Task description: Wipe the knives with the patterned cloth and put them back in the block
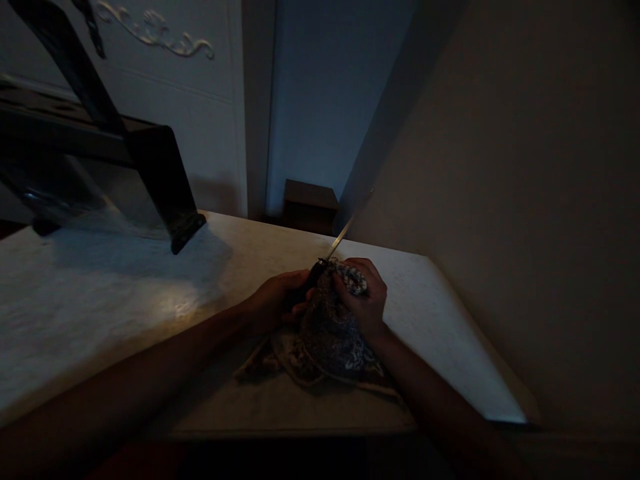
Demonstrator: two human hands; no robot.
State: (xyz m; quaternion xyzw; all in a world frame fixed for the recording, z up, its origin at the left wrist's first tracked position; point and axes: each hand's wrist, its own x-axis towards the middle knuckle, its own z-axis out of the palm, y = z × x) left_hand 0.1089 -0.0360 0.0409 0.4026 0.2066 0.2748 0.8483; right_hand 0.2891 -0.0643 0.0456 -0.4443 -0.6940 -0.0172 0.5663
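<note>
My left hand (280,297) is closed round the dark handle of what looks like a knife (340,240). Its thin blade points away and up to the right, seen nearly edge-on. A patterned cloth (330,333) is bunched in my right hand (367,293), its thumb and fingers pinching a folded part just beside the handle. The lower part of the cloth hangs and spreads on the pale tabletop (270,247). Dim light hides most of the fingers of my left hand.
A black-framed stand (160,180) with a see-through or shiny panel stands at the left. Behind it is a white panel with raised scrollwork (155,30). A wall (525,200) borders the right side. A dark brown box-like piece (311,197) sits beyond the far edge.
</note>
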